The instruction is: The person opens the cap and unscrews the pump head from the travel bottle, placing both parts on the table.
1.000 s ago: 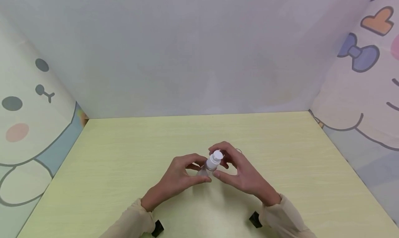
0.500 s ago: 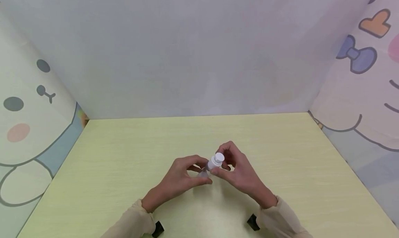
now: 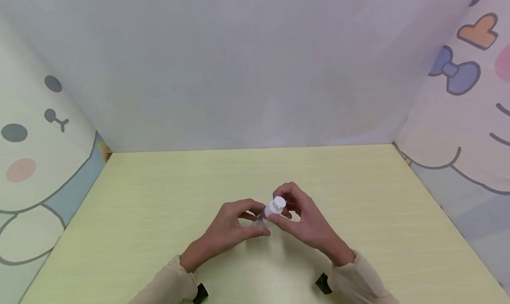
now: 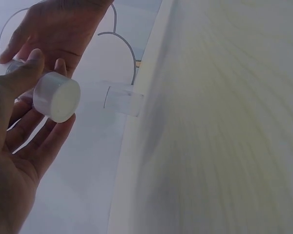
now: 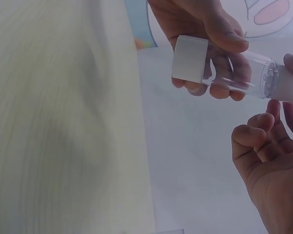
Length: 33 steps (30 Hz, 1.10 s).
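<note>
A small clear bottle (image 5: 256, 70) with a white base (image 5: 189, 58) is held tilted above the table. In the head view my left hand (image 3: 231, 222) grips its body, thumb on the near side and fingers on the far side. My right hand (image 3: 304, 220) pinches the white pump top (image 3: 275, 205) between thumb and fingers. The right wrist view shows the white collar (image 5: 286, 84) of that top at the frame's edge, so its end is cut off. From the left wrist view, the round white base (image 4: 57, 97) points toward the camera, and the fingers hide most of the clear body.
A pale yellow wooden table (image 3: 171, 180) spreads beneath both hands. Behind it stands a plain grey-white wall panel (image 3: 255, 74). Cartoon-printed panels flank the table, one on the left (image 3: 24, 224) and one on the right (image 3: 438, 131).
My right thumb and fingers were spread around the pump top a second ago and have closed onto it. The top has tilted slightly rightward and nearer. My left hand has stayed nearly in place.
</note>
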Each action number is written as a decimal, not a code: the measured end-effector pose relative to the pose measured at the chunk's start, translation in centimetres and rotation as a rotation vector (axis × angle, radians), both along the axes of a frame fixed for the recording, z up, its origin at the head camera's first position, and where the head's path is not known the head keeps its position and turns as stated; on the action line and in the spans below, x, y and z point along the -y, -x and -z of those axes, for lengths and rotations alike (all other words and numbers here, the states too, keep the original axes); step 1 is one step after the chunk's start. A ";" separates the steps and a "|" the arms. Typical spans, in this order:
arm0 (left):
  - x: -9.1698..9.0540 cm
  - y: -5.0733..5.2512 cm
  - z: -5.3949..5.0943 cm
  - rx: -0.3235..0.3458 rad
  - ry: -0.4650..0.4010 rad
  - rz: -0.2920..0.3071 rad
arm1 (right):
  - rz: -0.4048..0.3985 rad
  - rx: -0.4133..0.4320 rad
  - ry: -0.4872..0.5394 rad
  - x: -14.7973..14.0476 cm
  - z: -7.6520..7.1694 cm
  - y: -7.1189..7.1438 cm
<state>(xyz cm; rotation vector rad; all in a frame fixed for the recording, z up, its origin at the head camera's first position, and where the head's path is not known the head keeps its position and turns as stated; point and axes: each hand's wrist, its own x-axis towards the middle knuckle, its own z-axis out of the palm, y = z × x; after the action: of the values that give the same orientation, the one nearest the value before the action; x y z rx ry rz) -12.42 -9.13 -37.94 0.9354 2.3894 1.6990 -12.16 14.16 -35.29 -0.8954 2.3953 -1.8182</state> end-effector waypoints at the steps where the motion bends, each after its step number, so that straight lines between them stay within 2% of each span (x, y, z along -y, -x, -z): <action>1: 0.0 0.0 0.0 -0.005 0.001 -0.001 | -0.006 -0.006 -0.004 -0.1 0.0 0.0; 11: 0.0 0.0 0.0 -0.027 -0.014 -0.006 | -0.093 -0.127 -0.009 -0.3 -0.3 0.2; 22: 0.1 0.0 -0.2 -0.059 -0.014 -0.009 | 0.048 -0.135 -0.079 -0.2 -0.2 0.1; 26: 0.2 -0.1 -0.2 -0.056 -0.013 0.000 | 0.056 -0.132 -0.101 -0.1 -0.2 0.0; 33: 0.1 -0.1 0.0 -0.054 -0.014 0.009 | 0.012 -0.154 -0.118 -0.4 -0.4 0.0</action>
<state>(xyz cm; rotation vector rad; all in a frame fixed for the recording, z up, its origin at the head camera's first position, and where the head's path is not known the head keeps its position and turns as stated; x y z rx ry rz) -12.33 -9.25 -37.94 1.0049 2.4060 1.7110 -12.15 14.59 -34.88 -1.0464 2.5713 -1.6479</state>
